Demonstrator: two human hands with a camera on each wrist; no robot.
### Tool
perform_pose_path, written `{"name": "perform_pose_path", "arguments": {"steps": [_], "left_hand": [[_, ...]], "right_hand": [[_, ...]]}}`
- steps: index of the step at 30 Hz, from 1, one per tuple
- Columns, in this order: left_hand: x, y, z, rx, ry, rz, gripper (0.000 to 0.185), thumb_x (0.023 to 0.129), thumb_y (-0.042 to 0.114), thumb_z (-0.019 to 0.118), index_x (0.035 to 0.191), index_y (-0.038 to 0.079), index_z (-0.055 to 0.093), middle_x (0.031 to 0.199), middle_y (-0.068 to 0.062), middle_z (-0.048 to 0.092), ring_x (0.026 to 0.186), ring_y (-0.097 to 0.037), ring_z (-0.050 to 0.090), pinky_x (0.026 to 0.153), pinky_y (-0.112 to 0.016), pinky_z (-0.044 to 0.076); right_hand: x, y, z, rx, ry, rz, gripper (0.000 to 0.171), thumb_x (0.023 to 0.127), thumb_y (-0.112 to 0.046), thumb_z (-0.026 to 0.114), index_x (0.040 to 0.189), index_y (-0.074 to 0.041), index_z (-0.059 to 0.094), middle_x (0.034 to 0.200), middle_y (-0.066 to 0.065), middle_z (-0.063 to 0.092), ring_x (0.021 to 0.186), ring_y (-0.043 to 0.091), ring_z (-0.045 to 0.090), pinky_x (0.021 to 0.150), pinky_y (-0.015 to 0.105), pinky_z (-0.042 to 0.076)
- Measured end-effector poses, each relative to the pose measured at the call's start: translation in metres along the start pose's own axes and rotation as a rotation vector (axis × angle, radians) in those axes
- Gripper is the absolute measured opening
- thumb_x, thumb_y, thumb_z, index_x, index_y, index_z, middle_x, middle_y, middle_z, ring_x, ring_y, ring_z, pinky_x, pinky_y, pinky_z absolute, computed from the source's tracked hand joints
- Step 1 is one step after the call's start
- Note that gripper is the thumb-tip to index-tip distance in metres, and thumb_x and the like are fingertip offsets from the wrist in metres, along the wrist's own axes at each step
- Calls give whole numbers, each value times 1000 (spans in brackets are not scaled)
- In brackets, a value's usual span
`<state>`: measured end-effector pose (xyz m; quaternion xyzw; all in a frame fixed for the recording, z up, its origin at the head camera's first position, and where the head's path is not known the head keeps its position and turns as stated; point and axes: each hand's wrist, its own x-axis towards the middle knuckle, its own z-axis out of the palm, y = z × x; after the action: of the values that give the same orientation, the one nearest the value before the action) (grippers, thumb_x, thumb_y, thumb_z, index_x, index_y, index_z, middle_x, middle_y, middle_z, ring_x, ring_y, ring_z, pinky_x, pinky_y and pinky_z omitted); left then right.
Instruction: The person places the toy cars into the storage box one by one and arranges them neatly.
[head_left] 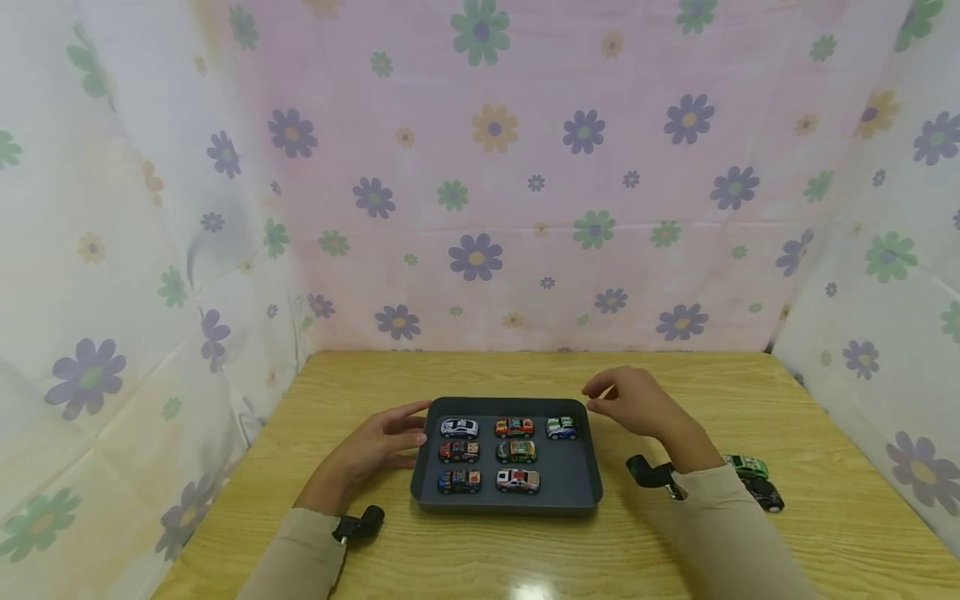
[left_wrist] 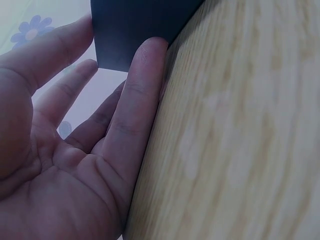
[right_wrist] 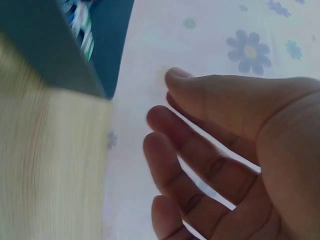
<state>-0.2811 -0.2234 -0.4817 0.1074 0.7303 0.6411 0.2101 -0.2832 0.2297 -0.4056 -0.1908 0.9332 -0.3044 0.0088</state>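
Tray (head_left: 573, 483) contents blur in the right wrist view; left hand (head_left: 382, 446) spread touching it, right hand (head_left: 637, 404) relaxed.

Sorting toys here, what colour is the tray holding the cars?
Dark grey rectangular tray, clearest in the head view.

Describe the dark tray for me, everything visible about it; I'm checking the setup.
The tray is a dark grey, shallow rectangle with a low raised rim and rounded corners, plastic by the look of it. It lies flat on the wooden table, near its middle. Seven toy cars sit inside in rows. The left hand touches its left edge with straight fingers; the right hand hovers by its far right corner, apparently not touching.
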Motion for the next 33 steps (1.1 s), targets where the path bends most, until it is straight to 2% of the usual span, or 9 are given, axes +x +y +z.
{"name": "perform_pose_path", "arguments": {"steps": [10,17,23,25,29,33], "left_hand": [[2,2,-1,-2,11,-11,68,98,18,73,159,28,44,159,-22,44,127,-32,64,95,-46,61],[2,-1,-2,-4,4,-4,68,98,19,73,159,25,43,158,-23,43,126,-32,64,94,-46,61],[1,-1,-2,-4,5,-13,68,98,20,73,159,27,43,159,-22,43,127,-32,64,95,-46,61],[1,-1,-2,-7,4,-14,68,98,19,73,159,27,43,159,-22,43,127,-32,63,95,-46,61],[1,-2,-2,2,13,-18,68,98,20,74,159,28,44,158,-22,44,126,-32,64,95,-46,61],[1,-2,-1,6,18,-16,68,98,21,74,158,28,45,158,-22,44,126,-32,64,95,-46,61]], "right_hand": [[-35,38,-21,-18,71,8,23,100,-21,70,122,-14,75,120,7,74,100,23,71,81,44,61],[-65,64,-32,-77,78,20,29,100,-29,71,124,-12,75,119,6,74,101,24,70,78,42,61],[-89,85,-45,-65,63,32,32,100,-31,71,125,-11,75,122,8,74,105,29,69,87,55,59],[-97,92,-50,-61,55,45,33,100,-32,71,126,-12,74,124,8,73,108,31,68,88,56,58],[-113,110,-56,-73,49,71,33,100,-32,71,126,-13,74,125,10,72,108,33,67,81,40,60],[-127,127,-60,-68,38,110,34,99,-33,73,125,-12,75,126,14,71,105,29,68,73,26,57]]}}
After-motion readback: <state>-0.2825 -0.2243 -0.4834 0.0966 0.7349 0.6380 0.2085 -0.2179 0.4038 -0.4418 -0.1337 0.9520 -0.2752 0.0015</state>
